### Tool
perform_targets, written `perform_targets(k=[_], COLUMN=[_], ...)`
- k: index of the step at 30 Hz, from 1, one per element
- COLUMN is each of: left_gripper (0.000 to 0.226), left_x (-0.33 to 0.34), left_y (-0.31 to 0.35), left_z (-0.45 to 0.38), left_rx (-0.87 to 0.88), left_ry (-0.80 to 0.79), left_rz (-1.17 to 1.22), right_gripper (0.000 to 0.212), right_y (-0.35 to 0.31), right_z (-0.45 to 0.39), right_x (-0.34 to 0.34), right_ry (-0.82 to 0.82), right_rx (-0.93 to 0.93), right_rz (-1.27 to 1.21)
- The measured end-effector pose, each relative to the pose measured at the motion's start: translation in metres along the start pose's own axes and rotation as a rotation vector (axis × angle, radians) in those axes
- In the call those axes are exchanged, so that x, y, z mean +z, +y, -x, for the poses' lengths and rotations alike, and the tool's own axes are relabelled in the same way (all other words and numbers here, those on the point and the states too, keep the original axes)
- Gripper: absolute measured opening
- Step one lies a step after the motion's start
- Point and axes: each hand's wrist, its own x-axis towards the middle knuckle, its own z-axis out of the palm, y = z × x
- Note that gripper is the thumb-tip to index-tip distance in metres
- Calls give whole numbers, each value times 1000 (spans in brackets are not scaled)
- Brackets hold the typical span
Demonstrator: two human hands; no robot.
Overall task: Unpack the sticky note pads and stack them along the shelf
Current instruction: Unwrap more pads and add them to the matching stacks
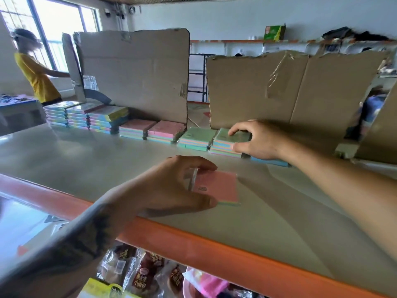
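Left hand [171,186] grips a pink-topped pad [217,187] lying flat on the grey shelf [86,160], thumb on the near edge, fingers over the far edge. Right hand [255,139] is further back, pinching the top green pad [229,135] of the end stack, thumb on its front, fingers on top. Blue pad [270,161] lies flat just under that wrist. Left of the right hand, a row of stacks [133,129] runs along the cardboard sheets [137,76]. Snack packets [139,274] sit below the orange shelf lip [193,248], under the left forearm.
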Motion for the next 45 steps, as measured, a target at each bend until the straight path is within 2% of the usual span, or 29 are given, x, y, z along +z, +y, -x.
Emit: perform_targets(k=[7, 11, 14, 17, 19, 22, 25, 30, 34, 36, 40, 42, 45], left_gripper=[71, 60, 54, 61, 64, 64, 62, 65, 75, 89, 107, 105, 103], left_x=[-1, -1, -2, -11, -23, -41, -61, -89, -105, -112, -136, -145, -153], left_y=[3, 8, 10, 2, -8, -22, -33, -60, -91, -103, -135, -153, -174], left_z=[1, 1, 4, 6, 8, 12, 17, 22, 28, 31, 35, 37, 42], left_rx=[-25, -27, -15, -7, 4, 52, 134, 213, 214, 215, 126, 76, 1], left_ry=[23, 72, 133, 151, 151, 154, 135, 96, 20, -28, -89, -98, -207], left_rz=[-20, -29, 6, 39, 51, 73, 138, 157, 151, 56, -72, -131, -262], right_gripper=[38, 68, 58, 40, 47, 61, 65, 45, 42, 42, 39, 35, 35], right_y=[-6, -22, -39, -55, -65, -83, -105, -142, -165, -174, -186, -184, -177], right_z=[4, 18, 37, 64, 78, 84, 81, 71, 64, 59, 34, 14, -26], right_x=[-2, -15, -28, -38, -39, -28, -15, 6, 24, 30, 34, 31, 32], right_ry=[1, 27, -29, -142, -206, -211, -161, -80, -64, -68, -29, 2, 60], right_rx=[-22, -63, -166, -255, -283, -306, -296, -274, -233, -208, -155, -122, -58], right_rz=[44, 20, 0, -64, -99, -60, -73, -163, -184, -182, -172, -159, -146])
